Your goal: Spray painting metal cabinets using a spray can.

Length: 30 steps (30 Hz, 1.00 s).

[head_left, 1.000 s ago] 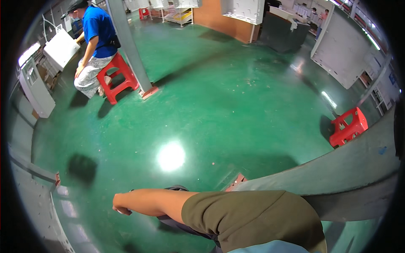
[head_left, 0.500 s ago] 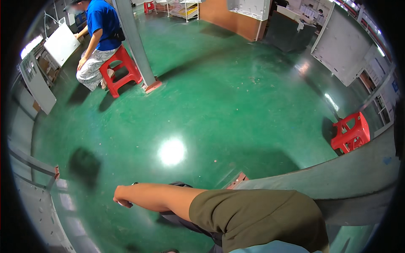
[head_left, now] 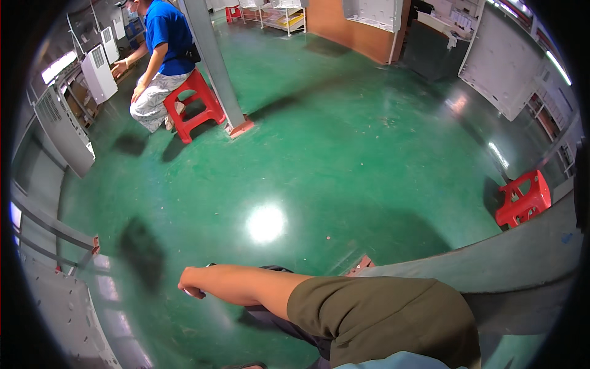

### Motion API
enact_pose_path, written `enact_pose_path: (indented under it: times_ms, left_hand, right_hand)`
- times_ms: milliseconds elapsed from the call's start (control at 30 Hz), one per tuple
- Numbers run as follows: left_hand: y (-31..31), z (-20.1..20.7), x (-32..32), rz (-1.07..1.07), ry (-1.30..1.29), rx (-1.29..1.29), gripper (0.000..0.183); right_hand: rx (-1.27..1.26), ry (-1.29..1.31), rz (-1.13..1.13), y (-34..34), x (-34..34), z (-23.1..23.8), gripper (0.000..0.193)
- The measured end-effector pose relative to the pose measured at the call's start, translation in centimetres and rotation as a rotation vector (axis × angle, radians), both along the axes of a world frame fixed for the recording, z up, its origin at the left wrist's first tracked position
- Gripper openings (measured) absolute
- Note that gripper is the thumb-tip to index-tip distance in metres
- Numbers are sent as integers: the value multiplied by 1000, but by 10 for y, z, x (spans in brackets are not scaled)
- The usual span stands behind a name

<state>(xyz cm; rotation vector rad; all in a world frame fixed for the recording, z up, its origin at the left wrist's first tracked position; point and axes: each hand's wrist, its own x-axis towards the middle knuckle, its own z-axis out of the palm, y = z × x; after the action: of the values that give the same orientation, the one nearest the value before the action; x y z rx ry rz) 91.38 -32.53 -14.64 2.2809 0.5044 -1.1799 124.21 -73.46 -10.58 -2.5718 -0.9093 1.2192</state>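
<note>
My right arm reaches leftward across the lower middle, bare below an olive sleeve (head_left: 381,313). My right hand (head_left: 193,281) hangs low above the green floor, its fingers curled inward. A small pale edge shows under the fingers; what it belongs to I cannot make out. Something dark circles the wrist. Beneath the forearm are my dark trousers (head_left: 289,326). My left hand is not in view. At the upper left a person in a blue shirt (head_left: 167,31) sits on a red stool (head_left: 195,104), one hand (head_left: 120,67) held out beside a white slotted panel (head_left: 99,74).
More panels hang at the left, among them a grey slotted one (head_left: 64,132) and a perforated one (head_left: 64,313). A steel post (head_left: 212,61) stands by the seated person. Close on my right is a grey beam (head_left: 516,255), with another red stool (head_left: 524,200) beyond it. A large panel (head_left: 501,61) hangs upper right.
The view has shifted slightly, so the scene sits farther right. The seated person's hand has left the white panel, which now shows its slotted side. My right hand keeps its curled pose.
</note>
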Motion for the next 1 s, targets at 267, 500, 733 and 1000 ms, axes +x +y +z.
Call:
enact_pose_path:
  times_ms: [267,500,733,1000]
  left_hand:
    - [-12,3,-1,18,-1,15,63]
    - [-27,12,17,-22,16,25,61]
    - [-22,23,0,27,34,36,59]
    - [-33,26,16,15,42,52,57]
  right_hand:
    - [55,-3,-26,7,-4,-2,94]
    - [46,17,-34,6,20,-33,93]
    - [3,-5,49,7,10,12,92]
    - [17,36,28,-3,23,2,100]
